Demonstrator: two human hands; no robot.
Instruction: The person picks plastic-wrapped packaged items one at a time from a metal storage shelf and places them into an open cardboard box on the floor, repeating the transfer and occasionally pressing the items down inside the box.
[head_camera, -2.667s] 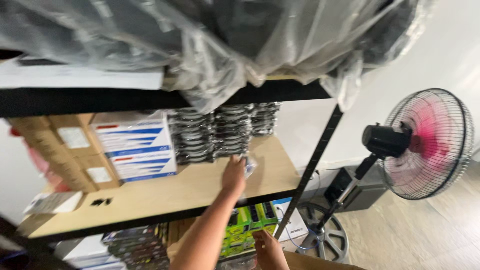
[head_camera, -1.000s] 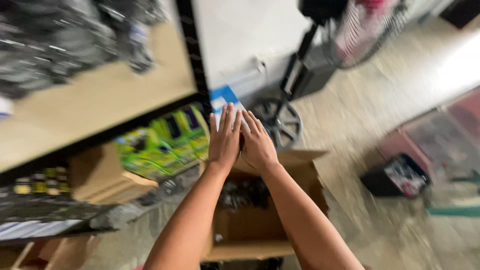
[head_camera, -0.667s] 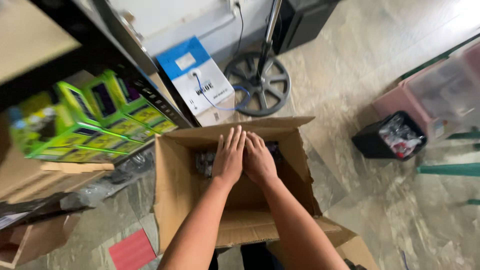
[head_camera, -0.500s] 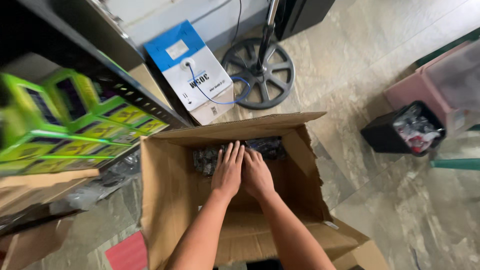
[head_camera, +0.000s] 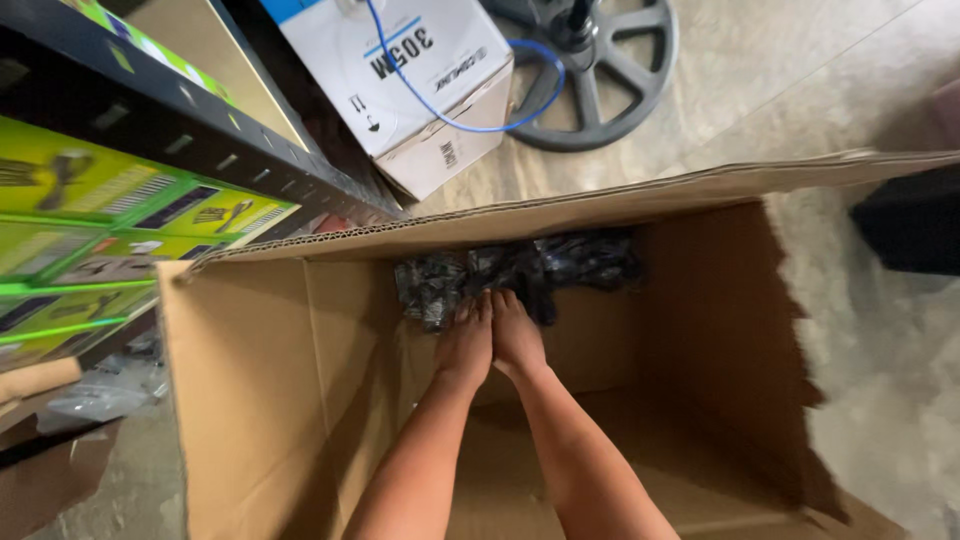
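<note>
Both my arms reach down into a large open cardboard box. My left hand and my right hand lie side by side, fingers pointing at a heap of dark, shiny plastic-wrapped packets against the box's far wall. The fingertips touch the near edge of the heap. Whether either hand grips a packet I cannot tell, since the fingertips merge with the dark packets.
A black metal shelf rail runs along the upper left, with green printed boxes under it. A white carton with a blue cable stands behind the box. A round black fan base rests on the grey floor.
My view dropped from the shelf to the floor box. Both hands came down together from the shelf and went deep into the box, up to the dark packets.
</note>
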